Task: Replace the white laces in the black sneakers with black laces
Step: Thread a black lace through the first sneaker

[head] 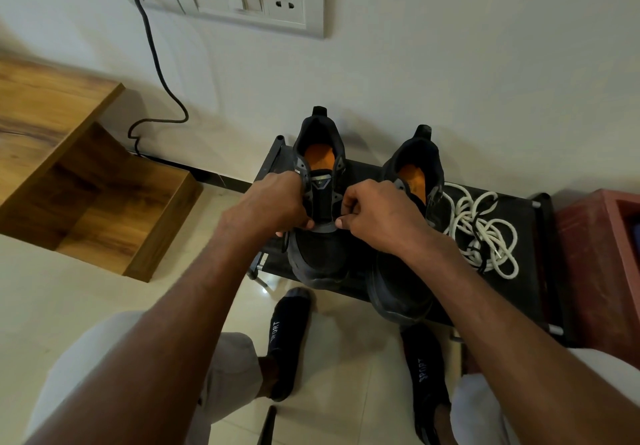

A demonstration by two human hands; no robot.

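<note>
Sneakers, both black with orange insoles, stand side by side on a low black rack [530, 209] against the wall, heels to the wall and toes toward the person. Neither shows a white lace in its eyelets, so I judge the stripping-out is done and the threading of black laces has only just begun.

Starting from the left: the left hand [273, 202] sits at the left edge of the left sneaker [320, 254], its fingers curled in low by the bottom eyelets. It seems to be pinching a black lace [285, 242], a short dark end of which hangs down beside the toe, though the fingertips are partly hidden and I would not swear to it. Across the tongue, the right hand [374, 212] is bunched, finger and thumb pressed together at the right-hand eyelet row, seemingly on the other end of that lace; it is too dark against the shoe to see plainly.

The next move, as I read it, calls for evening out the two ends and crossing them up to the next pair of eyelets, keeping the lace flat.

Further right, the right sneaker [408, 237] stands open and unlaced, partly behind the right forearm. Just beside it on the rack lie the white laces [481, 233] in a loose tangle, with what looks like a dark lace running through the heap.
</note>
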